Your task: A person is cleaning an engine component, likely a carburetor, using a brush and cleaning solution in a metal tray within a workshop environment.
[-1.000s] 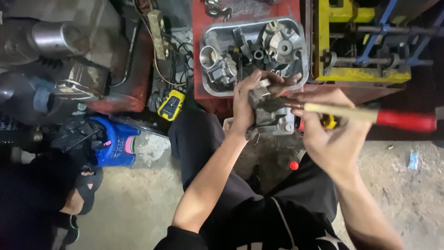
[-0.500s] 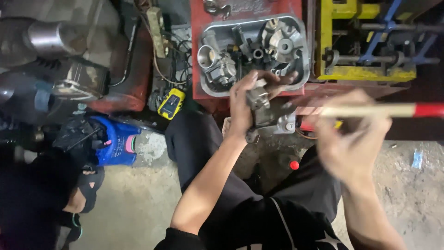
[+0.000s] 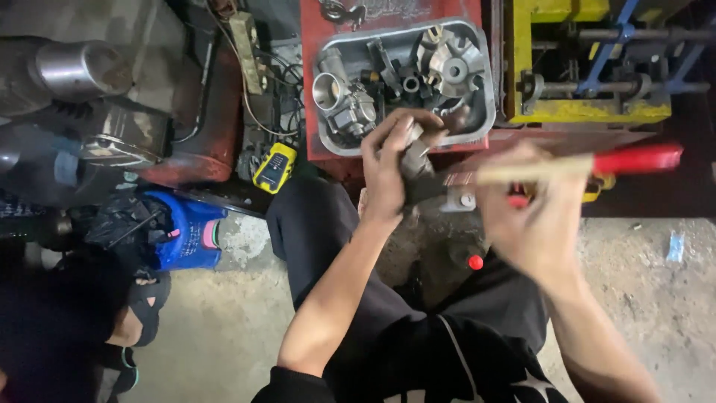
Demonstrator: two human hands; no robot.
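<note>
Fingers of your left hand wrap a small grey metal part at frame centre, just below the metal tray of engine bits. Your right hand, blurred, grips a brush w/ wood shaft & red end, lying across mid-right, tip near the part.

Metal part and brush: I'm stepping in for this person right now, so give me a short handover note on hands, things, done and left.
Left hand: closed around a small grey metal part, held above the lap.
Right hand: blurred, grips a brush with a pale and red handle, bristle end at the part.
Grey tray of engine parts sits just ahead on a red stand.
Done: cannot tell how clean the part is.
Left: probably more brushing; judge by looking.
</note>
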